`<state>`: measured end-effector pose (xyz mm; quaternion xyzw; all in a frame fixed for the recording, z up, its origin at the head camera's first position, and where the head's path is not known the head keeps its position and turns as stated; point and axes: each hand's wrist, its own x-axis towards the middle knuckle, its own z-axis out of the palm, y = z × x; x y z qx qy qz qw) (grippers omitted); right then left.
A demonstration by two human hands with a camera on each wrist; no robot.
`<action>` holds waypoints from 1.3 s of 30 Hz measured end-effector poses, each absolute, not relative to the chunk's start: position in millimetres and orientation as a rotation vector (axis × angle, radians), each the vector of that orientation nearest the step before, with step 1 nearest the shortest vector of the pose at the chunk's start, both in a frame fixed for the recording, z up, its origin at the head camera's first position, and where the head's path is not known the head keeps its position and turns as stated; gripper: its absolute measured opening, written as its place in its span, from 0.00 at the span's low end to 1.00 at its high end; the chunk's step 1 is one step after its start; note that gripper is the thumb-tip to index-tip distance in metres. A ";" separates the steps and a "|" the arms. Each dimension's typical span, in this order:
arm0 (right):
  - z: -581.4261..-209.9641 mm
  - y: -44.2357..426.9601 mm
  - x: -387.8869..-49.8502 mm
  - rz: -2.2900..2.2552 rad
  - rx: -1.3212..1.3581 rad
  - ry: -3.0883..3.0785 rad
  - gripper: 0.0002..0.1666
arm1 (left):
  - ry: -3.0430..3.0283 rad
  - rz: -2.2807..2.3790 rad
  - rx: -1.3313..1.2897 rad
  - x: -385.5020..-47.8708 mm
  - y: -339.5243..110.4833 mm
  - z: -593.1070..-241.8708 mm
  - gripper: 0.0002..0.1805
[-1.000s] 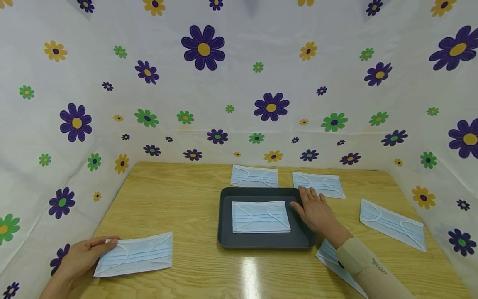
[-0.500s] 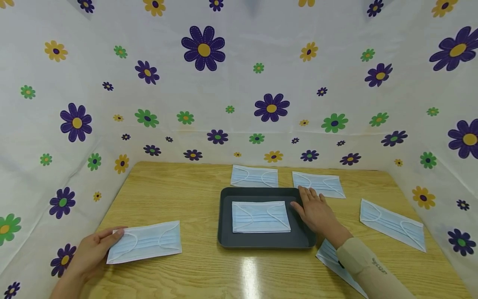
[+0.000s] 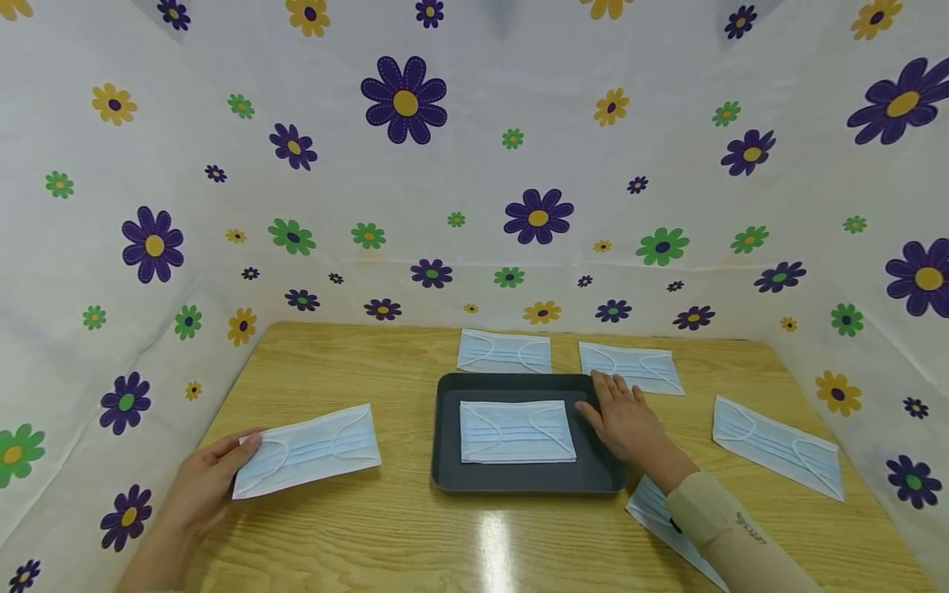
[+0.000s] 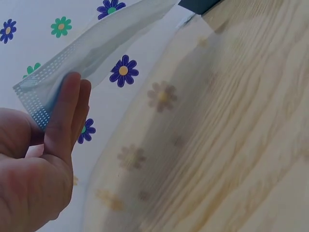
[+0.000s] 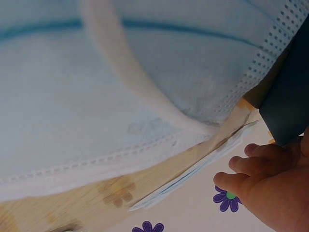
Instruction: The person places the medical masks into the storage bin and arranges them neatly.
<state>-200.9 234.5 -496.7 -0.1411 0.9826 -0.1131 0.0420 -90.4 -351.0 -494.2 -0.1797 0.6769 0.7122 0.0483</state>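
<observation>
My left hand (image 3: pixel 202 486) pinches a pale blue face mask (image 3: pixel 315 449) by its left end, thumb on top. The mask is lifted above the table left of the tray, its right end tipped slightly up. In the left wrist view the fingers lie behind the mask's edge (image 4: pixel 43 94). A dark grey tray (image 3: pixel 519 481) bears a small stack of masks (image 3: pixel 517 432), ear loops up. My right hand (image 3: pixel 628 422) rests on the tray's right rim with fingers extended. In the right wrist view, the fingers (image 5: pixel 236 181) are beside the tray's dark side (image 5: pixel 287 101).
Two masks, one at back centre (image 3: pixel 504 352) and one at back right (image 3: pixel 633 368), lie behind the tray. Another mask (image 3: pixel 778 449) lies far right. One mask (image 3: pixel 670 527) is partly under the right forearm. Flowered cloth (image 3: pixel 474 165) walls the wooden table (image 3: pixel 356 354).
My left hand has carried the mask up and to the right, nearer the tray, and the mask's right end has tilted up. The right hand and tray have stayed still.
</observation>
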 end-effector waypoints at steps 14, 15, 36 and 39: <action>-496.9 233.3 -201.2 -0.318 -0.424 3.036 0.46 | 1.980 2.249 -0.440 -109.6 -316.0 -480.9 0.11; -496.7 233.0 -201.1 -0.316 -0.423 3.039 0.46 | 1.980 2.247 -0.430 -111.5 -312.1 -479.4 0.11; -496.9 234.3 -200.0 -0.313 -0.432 3.068 0.45 | 1.998 2.171 -0.318 -155.1 -217.8 -469.5 0.27; -497.5 234.4 -199.9 -0.312 -0.427 3.067 0.45 | 2.007 2.158 -0.306 -161.2 -203.7 -470.8 0.25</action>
